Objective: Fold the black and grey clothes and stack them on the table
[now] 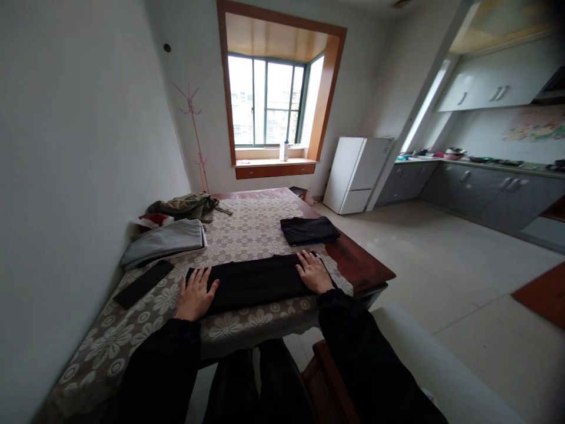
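A long black garment (256,281) lies folded into a strip near the front edge of a table covered by a lace flower cloth (247,227). My left hand (194,293) presses flat on the strip's left end, fingers spread. My right hand (314,272) lies flat on its right end, fingers apart. Neither hand grips anything. Behind the right hand sits a second black garment (309,229), folded into a small rectangle.
A folded grey garment (165,241), an olive-green heap (188,206) and a dark flat object (143,284) lie along the table's left side by the wall. A white fridge (359,174), grey kitchen cabinets (481,188) and tiled floor lie to the right.
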A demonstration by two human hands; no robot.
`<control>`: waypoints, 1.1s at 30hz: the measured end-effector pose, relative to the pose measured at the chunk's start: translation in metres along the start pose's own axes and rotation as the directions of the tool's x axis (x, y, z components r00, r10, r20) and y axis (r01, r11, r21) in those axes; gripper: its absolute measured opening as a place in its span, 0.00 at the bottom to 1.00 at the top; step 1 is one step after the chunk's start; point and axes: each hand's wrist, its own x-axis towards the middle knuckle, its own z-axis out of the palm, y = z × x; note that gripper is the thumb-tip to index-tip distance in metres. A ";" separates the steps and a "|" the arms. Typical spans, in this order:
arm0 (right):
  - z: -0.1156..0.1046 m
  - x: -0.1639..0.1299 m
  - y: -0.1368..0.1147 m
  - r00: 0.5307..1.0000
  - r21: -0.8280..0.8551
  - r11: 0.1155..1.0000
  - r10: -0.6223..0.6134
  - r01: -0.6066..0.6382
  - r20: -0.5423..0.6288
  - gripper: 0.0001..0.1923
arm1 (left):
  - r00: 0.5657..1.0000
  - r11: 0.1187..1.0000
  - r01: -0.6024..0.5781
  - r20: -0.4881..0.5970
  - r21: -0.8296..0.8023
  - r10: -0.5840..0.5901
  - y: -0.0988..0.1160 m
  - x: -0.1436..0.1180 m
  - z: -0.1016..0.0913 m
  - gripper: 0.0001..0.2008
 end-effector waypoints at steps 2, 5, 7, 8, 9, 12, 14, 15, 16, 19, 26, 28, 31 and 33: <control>0.000 -0.001 0.001 1.000 0.001 1.000 -0.006 0.006 -0.004 0.32 | 1.000 1.000 -0.003 0.000 -0.006 0.003 -0.001 -0.001 0.000 0.32; 0.000 -0.003 0.003 1.000 0.001 1.000 -0.017 0.017 -0.010 0.32 | 1.000 1.000 -0.006 0.004 -0.023 0.006 -0.003 -0.002 0.000 0.33; 0.000 -0.004 0.003 1.000 0.000 1.000 -0.022 0.022 -0.010 0.32 | 1.000 0.999 -0.007 0.002 -0.034 0.007 -0.004 -0.003 0.000 0.33; 0.000 -0.004 0.003 1.000 0.001 1.000 -0.024 0.024 -0.011 0.32 | 1.000 0.999 -0.006 0.000 -0.039 0.006 -0.004 -0.004 0.000 0.33; 0.000 -0.004 0.003 1.000 0.002 1.000 -0.026 0.026 -0.012 0.32 | 1.000 0.999 -0.003 -0.003 -0.044 0.003 -0.004 -0.004 0.001 0.33; 0.001 -0.004 0.002 0.999 0.006 1.000 -0.030 0.030 -0.011 0.32 | 1.000 0.998 0.005 -0.005 -0.057 -0.005 -0.005 -0.005 0.001 0.32; 0.001 -0.004 0.002 1.000 0.006 1.000 -0.029 0.029 -0.006 0.33 | 1.000 0.998 0.006 0.003 -0.060 -0.005 -0.005 -0.004 0.001 0.33; 0.001 -0.004 0.002 1.000 0.006 1.000 -0.028 0.028 -0.004 0.33 | 1.000 0.998 0.005 0.010 -0.060 -0.004 -0.006 -0.004 0.000 0.33; 0.001 -0.004 0.003 1.000 0.005 1.000 -0.026 0.026 -0.003 0.33 | 1.000 0.998 0.006 0.017 -0.062 -0.005 -0.006 -0.003 0.000 0.34; 0.002 -0.005 0.003 1.000 0.005 1.000 -0.026 0.026 -0.002 0.34 | 0.999 0.997 0.014 0.031 -0.072 -0.012 -0.007 -0.004 -0.003 0.35; 0.009 -0.007 0.003 0.999 -0.017 1.000 0.006 -0.007 -0.054 0.38 | 0.977 0.976 0.189 -0.079 -0.104 -0.198 -0.021 -0.030 0.005 0.38; 0.010 -0.008 0.003 0.998 -0.006 1.000 0.012 -0.013 -0.065 0.39 | 0.980 0.977 0.140 -0.119 -0.163 -0.160 -0.031 -0.041 0.009 0.37; 0.010 -0.008 0.002 0.998 0.013 1.000 0.019 -0.019 -0.062 0.38 | 0.984 0.957 0.077 -0.134 -0.280 -0.118 -0.045 -0.057 0.010 0.35; 0.007 -0.008 0.002 0.999 0.030 0.999 0.019 -0.017 -0.050 0.38 | 0.984 0.922 0.107 -0.091 -0.371 -0.151 -0.053 -0.065 0.010 0.39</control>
